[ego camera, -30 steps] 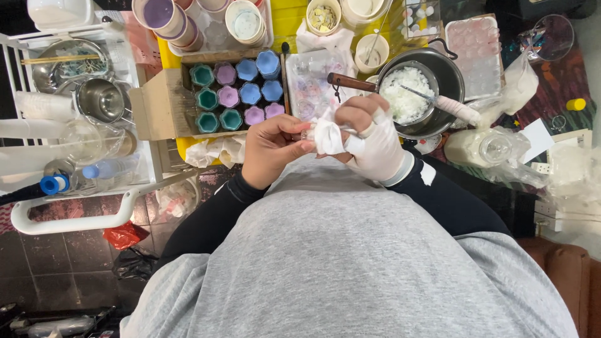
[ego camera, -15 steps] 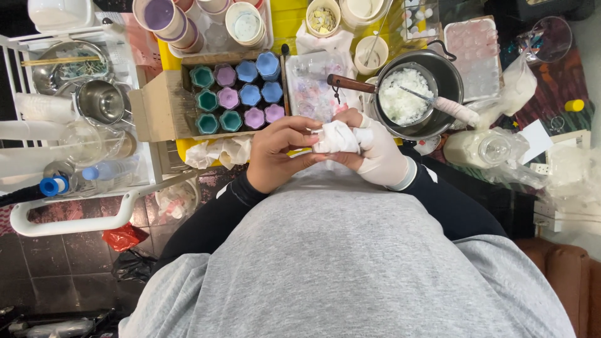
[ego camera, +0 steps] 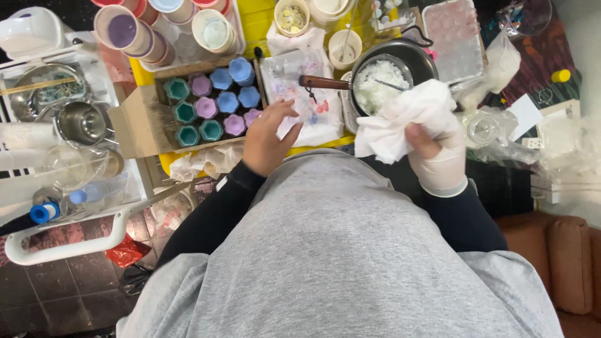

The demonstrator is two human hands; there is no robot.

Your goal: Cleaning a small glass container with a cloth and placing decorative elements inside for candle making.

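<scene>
**Crumpled white cloth bunched in your gloved right hand**

The white cloth [ego camera: 400, 122] is soft, light and limp; it will fold and slip rather than hold a shape, so you do best with a full-fisted pinch at its bunched lower edge, as you have it. Your right hand [ego camera: 438, 156], in a pale glove, is clamped on that edge, with the loose bulk of the cloth spilling toward 10 o'clock from the fist. It hangs just in front of the dark pot [ego camera: 400, 69] of white crumbly bits, which sits at 12 o'clock from the cloth. Your bare left hand [ego camera: 269, 141], well apart at 9 o'clock, holds nothing, fingers spread over the stained plastic sheet [ego camera: 313, 116] on the desk. Beyond it, at 10 o'clock, stands the cardboard box [ego camera: 134, 122] of small coloured cups.
</scene>
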